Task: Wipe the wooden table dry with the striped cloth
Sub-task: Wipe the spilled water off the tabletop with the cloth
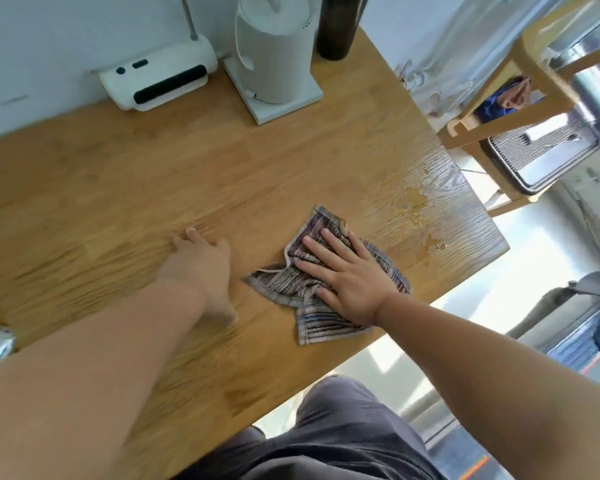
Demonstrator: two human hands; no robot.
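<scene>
The striped cloth [321, 299], crumpled and grey-purple, lies on the wooden table [118, 188] near its right front edge. My right hand [347, 275] presses flat on the cloth with fingers spread. My left hand [201, 268] rests flat on the bare wood to the left of the cloth, holding nothing. Patches of spilled water [416, 202] glisten on the wood to the right of and beyond the cloth, toward the table's right edge.
At the back of the table stand a white device with black slots [160, 77], a white cylindrical appliance on a square base [274, 50] and a dark bottle [336, 26]. A wooden chair [520, 109] stands beyond the right edge. My lap [333, 434] is below the front edge.
</scene>
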